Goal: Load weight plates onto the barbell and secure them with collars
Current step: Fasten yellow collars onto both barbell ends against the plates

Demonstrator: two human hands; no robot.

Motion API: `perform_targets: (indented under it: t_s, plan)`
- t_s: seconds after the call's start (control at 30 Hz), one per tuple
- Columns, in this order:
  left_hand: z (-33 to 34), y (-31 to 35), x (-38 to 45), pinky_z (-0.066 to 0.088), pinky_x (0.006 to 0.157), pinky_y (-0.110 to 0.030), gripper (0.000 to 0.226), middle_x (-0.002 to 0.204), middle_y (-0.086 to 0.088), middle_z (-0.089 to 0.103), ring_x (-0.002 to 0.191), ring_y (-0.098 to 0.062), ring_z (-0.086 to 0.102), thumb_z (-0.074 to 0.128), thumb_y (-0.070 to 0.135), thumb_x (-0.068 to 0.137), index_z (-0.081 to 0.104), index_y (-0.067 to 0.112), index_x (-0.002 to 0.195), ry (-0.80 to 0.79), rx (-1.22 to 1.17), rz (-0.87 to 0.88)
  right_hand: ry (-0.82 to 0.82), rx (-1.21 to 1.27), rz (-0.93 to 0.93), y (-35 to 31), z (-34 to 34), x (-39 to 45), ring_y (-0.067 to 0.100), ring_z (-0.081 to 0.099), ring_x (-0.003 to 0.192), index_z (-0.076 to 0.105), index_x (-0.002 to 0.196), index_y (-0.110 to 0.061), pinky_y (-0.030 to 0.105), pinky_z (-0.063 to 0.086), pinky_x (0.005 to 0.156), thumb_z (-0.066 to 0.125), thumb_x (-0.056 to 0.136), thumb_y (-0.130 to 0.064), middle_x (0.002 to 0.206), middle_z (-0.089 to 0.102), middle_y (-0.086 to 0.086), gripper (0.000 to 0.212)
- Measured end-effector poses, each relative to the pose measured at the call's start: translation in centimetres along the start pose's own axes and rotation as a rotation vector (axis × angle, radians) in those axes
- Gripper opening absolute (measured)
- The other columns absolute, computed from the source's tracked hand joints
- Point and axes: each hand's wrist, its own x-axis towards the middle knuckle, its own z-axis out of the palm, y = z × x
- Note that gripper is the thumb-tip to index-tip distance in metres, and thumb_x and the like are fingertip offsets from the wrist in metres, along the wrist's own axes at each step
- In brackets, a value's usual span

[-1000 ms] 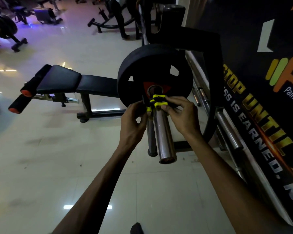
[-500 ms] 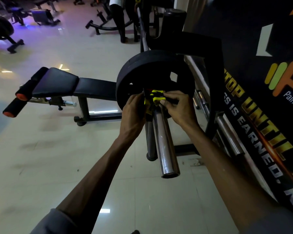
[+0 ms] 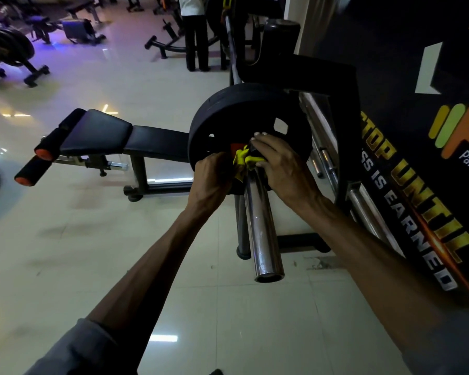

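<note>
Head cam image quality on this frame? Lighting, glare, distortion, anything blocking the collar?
Head view: dim overall, plate near-black with little detail; ceiling-light glare on the glossy floor; specular streaks on the sleeve; wide-angle bending at the edges; left hand and right hand hide most of the yellow collar.

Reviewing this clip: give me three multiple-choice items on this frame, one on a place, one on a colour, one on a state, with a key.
1. Where is the collar?
A. on the floor
B. on the barbell sleeve, against the weight plate
C. on the bench

2. What colour shows on the collar?
A. yellow
B. blue
C. white

3. What are the hands doing?
A. hanging free
B. lifting a plate
C. both gripping the collar

Key: 1 B, it rings the sleeve beside the plate; 2 A, yellow shows between the fingers; 3 C, left hand and right hand close on it.
</note>
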Motion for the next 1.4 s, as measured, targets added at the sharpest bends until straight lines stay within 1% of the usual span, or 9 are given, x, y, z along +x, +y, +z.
perform_targets:
  t_s: [0.1, 0.3, 0.5, 0.6, 0.73, 0.87, 0.97, 1.0, 1.4]
  plan:
    - [0.1, -0.2, -0.5, 0.064, 0.074, -0.038, 0.026, 0.102, -0.011, 0.078, 0.086, -0.018, 0.076, 0.071, 0.024, 0.098, 0.075, 0.005, 0.115, -0.014, -0.02, 0.01, 0.098, 0.061, 0.086, 0.5, 0.9, -1.3, 0.028, 0.057, 0.13, 0.063, 0.136, -0.001, 0.037, 0.05, 0.11, 0.067, 0.095, -0.006, 0.137, 0.064, 0.014, 0.041]
    - [0.3, 0.3, -0.6, 0.062, 0.075, -0.027, 0.026, 0.103, -0.012, 0.078, 0.088, -0.017, 0.076, 0.07, 0.021, 0.098, 0.074, 0.003, 0.117, -0.014, -0.022, 0.003, 0.143, 0.144, 0.167, 0.8, 1.5, -1.9, 0.024, 0.059, 0.125, 0.065, 0.135, -0.008, 0.03, 0.053, 0.101, 0.061, 0.101, -0.016, 0.135, 0.065, 0.007, 0.036]
    - [-0.6, 2.2, -2.9, 0.055, 0.074, -0.007, 0.03, 0.114, -0.01, 0.075, 0.085, 0.003, 0.067, 0.063, 0.017, 0.103, 0.067, 0.003, 0.129, -0.094, -0.05, -0.031, 0.039, 0.309, 0.216, 0.4, 0.5, -2.8, 0.015, 0.047, 0.142, 0.053, 0.148, -0.012, 0.032, 0.044, 0.116, 0.054, 0.105, -0.016, 0.153, 0.053, 0.006, 0.043]
    - [-1.9, 2.4, -6.8, 0.058, 0.088, -0.017, 0.038, 0.123, -0.008, 0.074, 0.096, 0.003, 0.069, 0.062, 0.024, 0.103, 0.061, 0.007, 0.137, -0.124, -0.051, -0.104, -0.041, 0.335, 0.303, 0.2, 0.0, -5.8, 0.014, 0.05, 0.137, 0.043, 0.155, -0.017, 0.028, 0.046, 0.108, 0.05, 0.108, -0.023, 0.155, 0.051, 0.006, 0.048]
    - [-4.4, 0.7, -13.1, 0.052, 0.105, -0.039, 0.053, 0.139, -0.006, 0.065, 0.127, -0.018, 0.061, 0.061, 0.044, 0.102, 0.056, 0.012, 0.143, -0.107, 0.105, -0.253, -0.119, 0.304, 0.382, -1.6, 1.4, -12.5, 0.026, 0.053, 0.134, 0.049, 0.148, -0.011, 0.034, 0.045, 0.108, 0.055, 0.105, -0.02, 0.146, 0.056, 0.01, 0.044]
    - [-7.0, -2.0, -18.8, 0.045, 0.109, -0.036, 0.061, 0.148, -0.004, 0.059, 0.136, -0.021, 0.054, 0.055, 0.054, 0.101, 0.053, 0.013, 0.146, -0.137, 0.247, -0.363, -0.267, 0.345, 0.727, -6.5, 5.0, -17.1, 0.021, 0.066, 0.1, 0.057, 0.124, -0.018, 0.033, 0.052, 0.091, 0.07, 0.096, -0.032, 0.107, 0.065, -0.002, 0.034]
    - [-9.1, -5.1, -22.6, 0.046, 0.109, -0.039, 0.064, 0.149, -0.003, 0.057, 0.137, -0.023, 0.053, 0.053, 0.057, 0.1, 0.05, 0.015, 0.148, -0.151, 0.303, -0.439, -0.389, 0.329, 0.541, -10.9, 8.8, -17.7, 0.028, 0.047, 0.141, 0.048, 0.147, -0.01, 0.036, 0.041, 0.116, 0.062, 0.101, -0.037, 0.15, 0.05, 0.008, 0.056]
    - [-10.0, -6.2, -23.6, 0.047, 0.109, -0.041, 0.064, 0.149, -0.003, 0.057, 0.138, -0.023, 0.053, 0.053, 0.057, 0.1, 0.05, 0.015, 0.148, -0.147, 0.317, -0.47, -0.419, 0.348, 0.471, -12.2, 10.2, -17.5, 0.027, 0.042, 0.145, 0.044, 0.151, -0.009, 0.038, 0.037, 0.119, 0.059, 0.102, -0.035, 0.157, 0.043, 0.009, 0.057]
    - [-29.4, -21.3, -30.4, 0.046, 0.104, -0.04, 0.064, 0.149, -0.002, 0.055, 0.135, -0.024, 0.051, 0.05, 0.057, 0.102, 0.045, 0.016, 0.151, -0.034, 0.461, -0.688, -0.634, 0.273, 0.153, -32.0, 27.3, -8.7, 0.023, 0.038, 0.148, 0.04, 0.155, -0.013, 0.046, 0.037, 0.118, 0.05, 0.104, -0.046, 0.161, 0.04, 0.005, 0.061]
